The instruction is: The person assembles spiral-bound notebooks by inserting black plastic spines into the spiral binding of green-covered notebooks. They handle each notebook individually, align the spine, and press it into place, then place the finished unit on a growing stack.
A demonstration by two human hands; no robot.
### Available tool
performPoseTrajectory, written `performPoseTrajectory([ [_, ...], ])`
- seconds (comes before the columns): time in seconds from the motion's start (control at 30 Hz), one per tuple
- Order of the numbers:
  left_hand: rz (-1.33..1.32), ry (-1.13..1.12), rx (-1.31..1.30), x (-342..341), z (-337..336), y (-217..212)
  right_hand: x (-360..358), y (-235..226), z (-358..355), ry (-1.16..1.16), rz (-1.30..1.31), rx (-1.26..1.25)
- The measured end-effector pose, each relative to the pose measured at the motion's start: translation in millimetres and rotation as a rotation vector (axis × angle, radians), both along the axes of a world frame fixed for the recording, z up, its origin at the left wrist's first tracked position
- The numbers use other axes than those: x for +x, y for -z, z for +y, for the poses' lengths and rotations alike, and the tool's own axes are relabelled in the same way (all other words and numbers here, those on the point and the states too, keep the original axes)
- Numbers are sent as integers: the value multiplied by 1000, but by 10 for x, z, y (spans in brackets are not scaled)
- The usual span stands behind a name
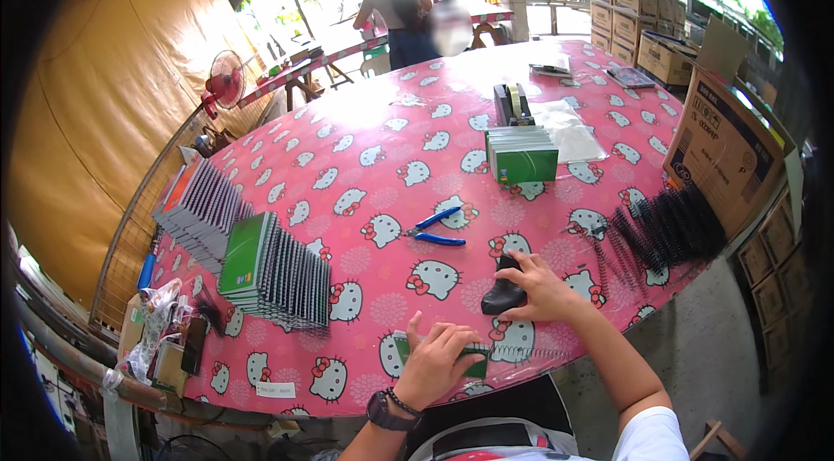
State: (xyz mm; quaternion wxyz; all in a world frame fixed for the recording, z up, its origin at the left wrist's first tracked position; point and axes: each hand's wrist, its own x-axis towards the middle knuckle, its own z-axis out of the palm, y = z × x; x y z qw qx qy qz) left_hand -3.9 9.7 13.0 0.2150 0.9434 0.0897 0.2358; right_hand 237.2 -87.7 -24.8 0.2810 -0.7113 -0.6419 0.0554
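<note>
**Binding a green notebook at the worktop's near edge**

At the near rim of the pink, cat-patterned worktop (373,157), the left hand (432,363) lies flat, fingers spread, pressing down a green notebook (473,367) whose spiral wire (530,354) trails off to the right. Just beyond it, the right hand (540,287) has its grip closed round a black hand tool (503,294) resting on the cloth. By the look of it, the coil is being worked into this one book; the next move seems to call for keeping the cover pinned while the tool meets the wire end squarely.

Farther out lie blue-handled pliers (437,229). To the left stand rows of bound notebooks (274,274); to the right, a heap of black spiral coils (665,231). Beyond these sit a stack of green covers (521,155) and a tape dispenser (512,103), with cardboard boxes (725,144) alongside. A person (401,9) stands at the far end.
</note>
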Motion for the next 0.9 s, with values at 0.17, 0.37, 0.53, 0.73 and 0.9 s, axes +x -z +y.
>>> performPoseTrajectory([
  [0.17, -23, -6, -8, 10, 30, 29, -35, 42, 60, 26, -23, 32],
  [0.37, 29, -2, 73, 16, 15, 56, -85, 145, 36, 71, -4, 10],
  [0.53, 16, 35, -13, 34, 39, 31, -88, 137, 19, 78, 2, 66],
  [0.73, -20, -80, 147, -86, 74, -90, -245, -127, -151, -248, 826, 105],
  [0.9, 20, -75, 98, -144, 187, 90, -518, -156, -209, -250, 761, -76],
])
